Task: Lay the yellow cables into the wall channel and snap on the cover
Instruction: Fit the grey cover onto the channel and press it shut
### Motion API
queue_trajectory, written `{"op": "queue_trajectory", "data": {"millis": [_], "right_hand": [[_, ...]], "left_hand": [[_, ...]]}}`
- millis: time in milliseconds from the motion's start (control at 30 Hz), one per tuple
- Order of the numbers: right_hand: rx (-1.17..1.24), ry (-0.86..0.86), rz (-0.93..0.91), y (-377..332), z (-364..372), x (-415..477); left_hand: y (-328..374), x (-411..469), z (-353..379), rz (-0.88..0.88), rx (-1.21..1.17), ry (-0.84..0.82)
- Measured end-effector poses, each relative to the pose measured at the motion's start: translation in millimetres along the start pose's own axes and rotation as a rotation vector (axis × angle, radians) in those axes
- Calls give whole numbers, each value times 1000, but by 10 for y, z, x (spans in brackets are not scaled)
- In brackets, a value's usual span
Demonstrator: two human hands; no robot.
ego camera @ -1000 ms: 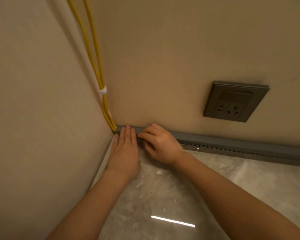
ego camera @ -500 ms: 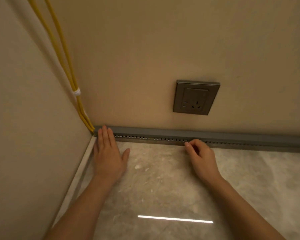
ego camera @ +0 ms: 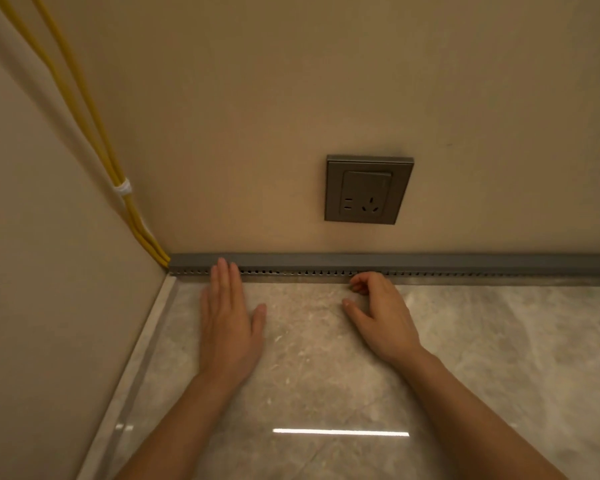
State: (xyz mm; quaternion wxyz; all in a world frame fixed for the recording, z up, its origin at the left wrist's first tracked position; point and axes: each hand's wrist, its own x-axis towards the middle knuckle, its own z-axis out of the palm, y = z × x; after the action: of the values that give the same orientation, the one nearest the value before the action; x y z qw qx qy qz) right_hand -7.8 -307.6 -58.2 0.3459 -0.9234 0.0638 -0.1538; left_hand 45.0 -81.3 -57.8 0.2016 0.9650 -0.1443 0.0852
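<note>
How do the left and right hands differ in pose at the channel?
The left hand lies flat, fingers straight, fingertips on the grey channel cover nearer the corner. The right hand is curled, fingertips at the slotted edge below the socket. Both rest palm-down over the floor.

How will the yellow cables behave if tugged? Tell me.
The yellow cables would likely flex, not stay stiff: they curve gently into the grey channel. The white tie should make them move as a pair.

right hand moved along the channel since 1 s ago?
Yes. The right hand slid right along the gray channel, from the corner by the yellow cables to below the wall socket.
</note>
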Motion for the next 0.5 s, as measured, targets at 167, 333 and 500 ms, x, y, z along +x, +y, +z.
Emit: {"op": "queue_trajectory", "data": {"millis": [167, 333, 500], "right_hand": [[-20, 0, -7, -16, -4, 1], [47, -6, 25, -4, -3, 32], [107, 38, 33, 9, -9, 57]], "left_hand": [[656, -120, 286, 231, -21, -95], [866, -58, 439, 313, 97, -153], [832, -42, 492, 286, 138, -183]]}}
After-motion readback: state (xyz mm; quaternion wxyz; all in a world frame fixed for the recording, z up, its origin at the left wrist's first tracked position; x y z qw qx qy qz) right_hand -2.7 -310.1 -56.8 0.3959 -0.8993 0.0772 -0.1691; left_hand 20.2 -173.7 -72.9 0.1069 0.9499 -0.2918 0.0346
